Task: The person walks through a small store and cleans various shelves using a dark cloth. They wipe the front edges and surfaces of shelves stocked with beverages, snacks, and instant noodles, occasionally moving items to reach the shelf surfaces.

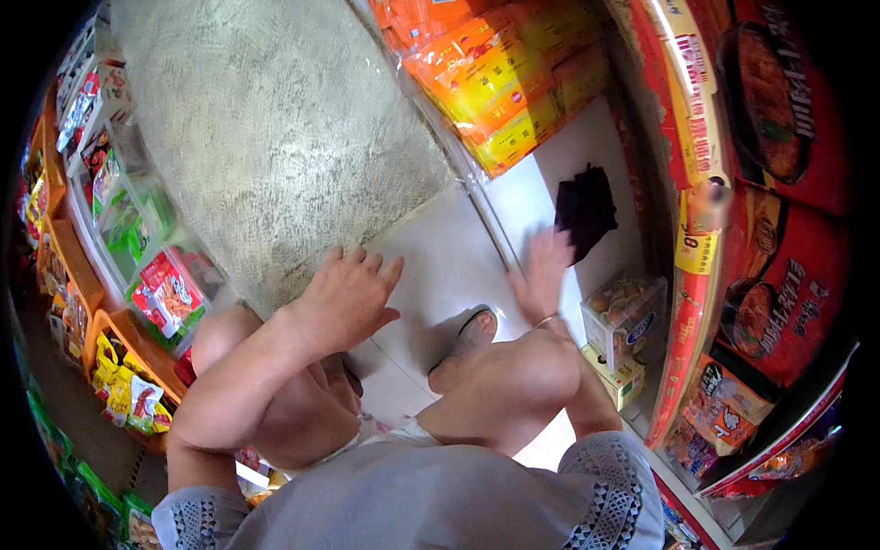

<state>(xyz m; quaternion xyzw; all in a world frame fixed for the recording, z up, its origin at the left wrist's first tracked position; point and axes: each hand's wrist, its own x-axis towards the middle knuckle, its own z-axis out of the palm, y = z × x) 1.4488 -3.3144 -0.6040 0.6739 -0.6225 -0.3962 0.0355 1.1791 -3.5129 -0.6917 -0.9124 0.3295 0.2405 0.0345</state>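
Note:
My left hand (354, 295) hangs over the floor in front of my left knee, its fingers apart and nothing in it. Blurred by motion, my right hand (546, 275) is beyond my right knee, fingers spread, with a thin band at the wrist. Just past its fingertips lies a crumpled black cloth or bag (586, 210) on the pale floor. Large orange and yellow plastic packages (495, 89) lie above it in the view. To the right of my right wrist, a clear plastic box (622, 320) with round items inside rests on a yellow-green carton (615, 378).
Along the left stand orange bins (134, 350) and clear plastic bins (127, 227) of packaged snacks. A shelf edge with a price strip (694, 240) curves down the right side, beside red food packages (777, 295). A metal floor strip (491, 223) runs ahead.

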